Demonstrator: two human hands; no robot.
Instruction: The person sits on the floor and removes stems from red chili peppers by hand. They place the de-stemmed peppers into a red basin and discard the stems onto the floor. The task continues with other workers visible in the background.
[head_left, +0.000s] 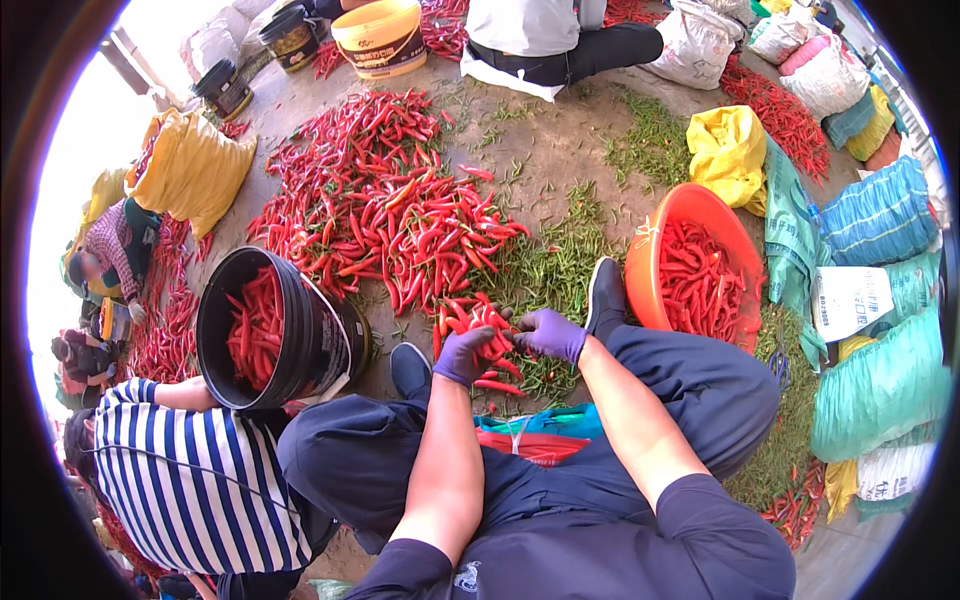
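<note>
My left hand, in a purple glove with darkened fingers, is closed on a bunch of red chili peppers. Beside it my right hand, gloved alike, has its fingertips at the right end of that bunch; whether they pinch a stem is hidden. Both hands are above the ground between my dark shoes. Just beyond them lies a large heap of red chili peppers, some with green stems. Loose green stems are spread to the right of the heap.
An orange tub with red peppers leans at my right, beside yellow and green sacks. At my left are a black bucket of peppers and a person in a striped shirt. Another person sits beyond the heap, near a yellow bucket.
</note>
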